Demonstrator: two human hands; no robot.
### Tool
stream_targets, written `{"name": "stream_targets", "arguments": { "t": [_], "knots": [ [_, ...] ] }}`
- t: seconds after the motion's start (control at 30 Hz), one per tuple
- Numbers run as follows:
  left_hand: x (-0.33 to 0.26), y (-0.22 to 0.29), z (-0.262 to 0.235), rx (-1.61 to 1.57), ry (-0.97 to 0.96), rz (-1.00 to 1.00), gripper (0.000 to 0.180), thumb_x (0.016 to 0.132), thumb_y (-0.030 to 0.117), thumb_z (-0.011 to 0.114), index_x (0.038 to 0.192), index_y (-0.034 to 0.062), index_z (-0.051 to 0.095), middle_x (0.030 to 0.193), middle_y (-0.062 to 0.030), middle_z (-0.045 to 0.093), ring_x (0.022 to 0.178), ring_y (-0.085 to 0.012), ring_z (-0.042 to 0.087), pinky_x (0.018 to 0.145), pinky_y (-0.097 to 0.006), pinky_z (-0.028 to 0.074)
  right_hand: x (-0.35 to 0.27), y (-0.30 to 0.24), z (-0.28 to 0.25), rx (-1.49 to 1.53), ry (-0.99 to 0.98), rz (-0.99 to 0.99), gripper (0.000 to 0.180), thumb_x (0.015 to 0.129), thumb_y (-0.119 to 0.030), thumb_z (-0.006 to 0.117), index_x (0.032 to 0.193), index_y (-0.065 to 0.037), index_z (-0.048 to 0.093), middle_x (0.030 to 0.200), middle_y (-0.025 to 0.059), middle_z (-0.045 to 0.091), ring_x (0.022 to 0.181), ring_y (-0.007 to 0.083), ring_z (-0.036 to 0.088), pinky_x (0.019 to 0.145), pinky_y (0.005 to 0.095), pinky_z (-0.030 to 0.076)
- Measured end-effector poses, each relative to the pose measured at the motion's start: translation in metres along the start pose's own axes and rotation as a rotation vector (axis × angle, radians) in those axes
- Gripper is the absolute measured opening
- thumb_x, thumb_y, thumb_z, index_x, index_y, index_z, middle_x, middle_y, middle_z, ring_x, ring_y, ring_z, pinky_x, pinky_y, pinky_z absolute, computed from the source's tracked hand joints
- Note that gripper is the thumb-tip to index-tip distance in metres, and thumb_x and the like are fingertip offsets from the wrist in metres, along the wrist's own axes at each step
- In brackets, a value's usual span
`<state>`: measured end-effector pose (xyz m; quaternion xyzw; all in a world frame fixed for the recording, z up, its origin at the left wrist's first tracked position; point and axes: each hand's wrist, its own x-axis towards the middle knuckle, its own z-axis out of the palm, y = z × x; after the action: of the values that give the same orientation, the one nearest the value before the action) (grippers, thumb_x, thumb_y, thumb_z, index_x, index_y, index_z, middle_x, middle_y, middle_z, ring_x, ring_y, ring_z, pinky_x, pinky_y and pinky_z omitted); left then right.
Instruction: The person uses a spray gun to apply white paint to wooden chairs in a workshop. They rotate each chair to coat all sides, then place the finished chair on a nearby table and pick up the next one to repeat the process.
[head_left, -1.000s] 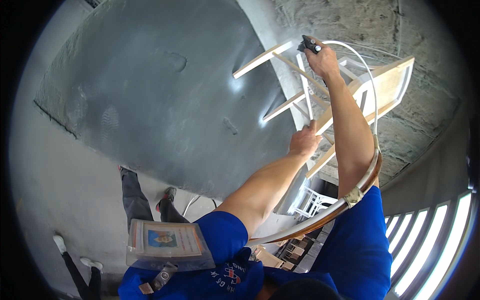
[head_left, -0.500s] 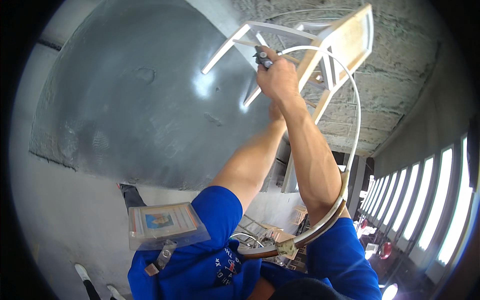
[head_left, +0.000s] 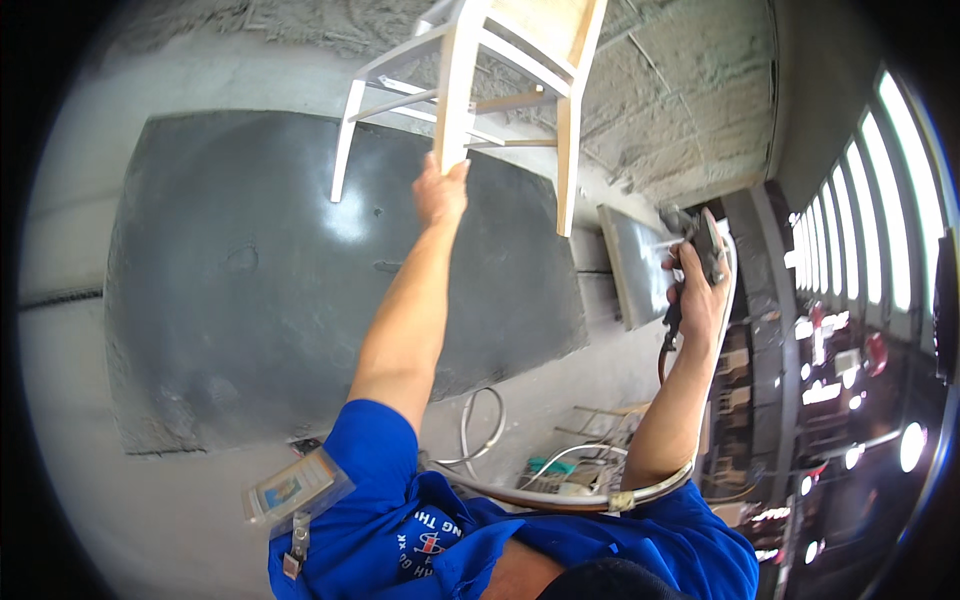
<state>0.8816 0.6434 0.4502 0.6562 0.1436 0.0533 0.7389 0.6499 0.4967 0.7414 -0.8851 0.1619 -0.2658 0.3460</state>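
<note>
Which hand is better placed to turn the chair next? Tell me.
Probably the left hand: it grips a chair leg, while the right hand, off to the right, holds a spray gun.

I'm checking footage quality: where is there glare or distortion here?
Head view: glare on the dark grey panel by a chair leg; head view: light strips at right washed out; head view: those strips also bow near the rim.

One left hand [head_left: 440, 197], one right hand [head_left: 702, 303], one held chair [head_left: 455, 85], one spray gun [head_left: 707, 247], one badge [head_left: 298, 489].
</note>
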Motion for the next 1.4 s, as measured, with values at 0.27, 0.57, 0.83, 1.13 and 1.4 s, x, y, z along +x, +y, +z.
{"name": "stream_targets", "arguments": {
  "t": [0.27,0.57,0.83,1.13,1.4],
  "knots": [
    [-0.123,-0.100,-0.030,0.311,0.273,0.136,0.053,0.089,0.047,0.080,0.123,0.0085,0.065,0.100,-0.0181,0.076,0.092,-0.0377,0.074,0.082,-0.047,0.056,-0.085,0.330,-0.145,0.756,-0.068,0.488,0.065,0.107,-0.040,0.055,0.164,-0.021,0.030,0.108,0.0150,0.068,0.095,0.0266,0.073,0.042,0.0244,0.049],
    [-0.179,-0.318,-0.013,0.691,0.706,0.413,0.054,0.095,0.041,0.076,0.117,-0.0062,0.061,0.104,-0.0237,0.072,0.089,-0.0411,0.070,0.078,-0.050,0.056,-0.107,0.533,-0.179,0.607,-0.211,0.747,0.077,0.098,-0.055,0.065,0.160,-0.015,0.041,0.092,0.0067,0.066,0.074,0.0154,0.066,0.042,0.0210,0.040],
    [-0.108,-0.433,-0.050,0.421,0.296,-0.210,0.067,0.097,0.044,0.073,0.139,-0.0056,0.056,0.124,-0.0200,0.068,0.109,-0.0307,0.068,0.093,-0.044,0.056,-0.122,0.565,-0.178,0.404,-0.167,0.704,0.081,0.099,-0.058,0.061,0.159,-0.008,0.042,0.086,0.0045,0.064,0.068,0.0093,0.061,0.041,0.0195,0.037],
    [-0.345,-0.334,0.149,0.872,-1.150,0.106,0.096,0.082,0.014,0.080,0.163,0.0074,0.029,0.173,-0.0192,0.019,0.158,-0.0319,0.025,0.125,-0.041,0.029,0.017,0.594,-0.125,0.583,-0.370,0.365,0.054,0.103,-0.039,0.059,0.153,-0.018,0.055,0.081,-0.0010,0.061,0.070,0.0067,0.058,0.050,0.0214,0.038],
    [-0.549,-0.323,0.368,0.574,-1.385,-0.247,0.055,0.086,0.001,0.069,0.138,0.0096,0.057,0.146,-0.0146,0.057,0.137,-0.0344,0.053,0.113,-0.045,0.041,0.272,0.607,-0.042,0.317,-0.488,-0.221,0.047,0.100,-0.043,0.066,0.145,-0.029,0.063,0.081,0.0033,0.067,0.070,0.0141,0.061,0.075,0.0351,0.053]
  ]
}}
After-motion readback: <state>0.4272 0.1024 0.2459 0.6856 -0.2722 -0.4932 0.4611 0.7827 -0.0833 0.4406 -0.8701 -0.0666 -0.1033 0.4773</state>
